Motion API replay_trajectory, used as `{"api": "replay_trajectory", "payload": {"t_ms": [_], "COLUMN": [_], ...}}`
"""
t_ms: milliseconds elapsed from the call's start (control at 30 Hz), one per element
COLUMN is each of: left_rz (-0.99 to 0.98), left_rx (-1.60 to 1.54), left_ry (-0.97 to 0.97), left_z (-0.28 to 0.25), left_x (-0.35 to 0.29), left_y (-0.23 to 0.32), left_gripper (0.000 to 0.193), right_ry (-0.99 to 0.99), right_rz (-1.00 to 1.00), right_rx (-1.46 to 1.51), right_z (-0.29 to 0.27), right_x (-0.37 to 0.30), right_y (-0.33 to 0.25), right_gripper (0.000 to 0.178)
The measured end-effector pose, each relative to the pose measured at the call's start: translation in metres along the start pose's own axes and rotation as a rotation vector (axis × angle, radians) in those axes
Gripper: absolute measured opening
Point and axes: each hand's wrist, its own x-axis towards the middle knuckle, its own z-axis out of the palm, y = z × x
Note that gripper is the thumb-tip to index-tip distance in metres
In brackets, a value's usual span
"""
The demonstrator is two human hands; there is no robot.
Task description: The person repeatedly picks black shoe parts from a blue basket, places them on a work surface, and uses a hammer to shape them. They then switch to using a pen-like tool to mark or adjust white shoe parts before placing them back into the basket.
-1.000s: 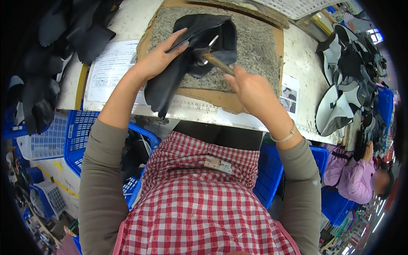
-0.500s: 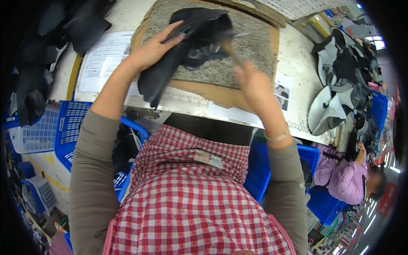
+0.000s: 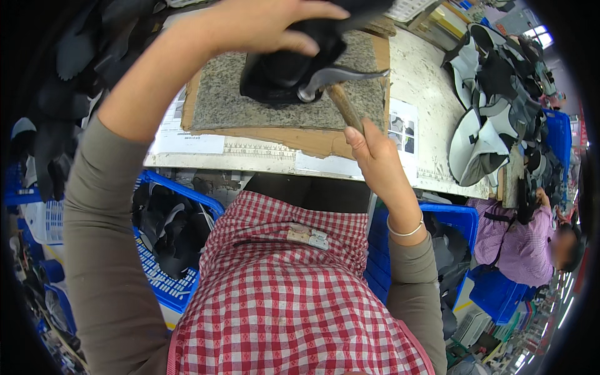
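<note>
Head cam: nearest is a red/wht checked apron [image 3: 281, 300], w/ 2 blue crates beside it, the L crate [image 3: 215, 203] holding dk pcs. R hand [image 3: 380, 153]: grip wrapped round the wooden handle of a hammer [image 3: 344, 103], its metal head at the near R edge of a blk leather pc [image 3: 275, 75]. L hand [image 3: 259, 28] is blurred over that pc, thumb & fingers spread; can't tell if its grip is clamped. The pc is above a stone slab [image 3: 219, 94] on cardboard [image 3: 294, 139], on the wht surface [image 3: 431, 150]. Farther R: blk/wht cut pcs [image 3: 490, 119] in a heap, then a co-worker [image 3: 512, 250] in a pink top.
</note>
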Motion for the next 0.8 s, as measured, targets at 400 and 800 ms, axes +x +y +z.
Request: {"api": "replay_trajectory", "payload": {"t_ms": [400,800], "left_rz": [-0.323,-0.47], "left_rx": [-0.481,-0.844], "left_ry": [-0.1,-0.214], "left_z": [0.096,0.104], "left_x": [-0.008,0.004], "left_y": [0.049,0.015], "left_gripper": [0.055,0.043], "right_ry": [0.069,0.134], "right_rz": [-0.092,-0.095], "right_rx": [-0.241,-0.425], "right_z": [-0.023,-0.03], "right_x": [-0.023,0.034], "right_y": [0.035,0.022], "right_gripper": [0.031,0.028]}}
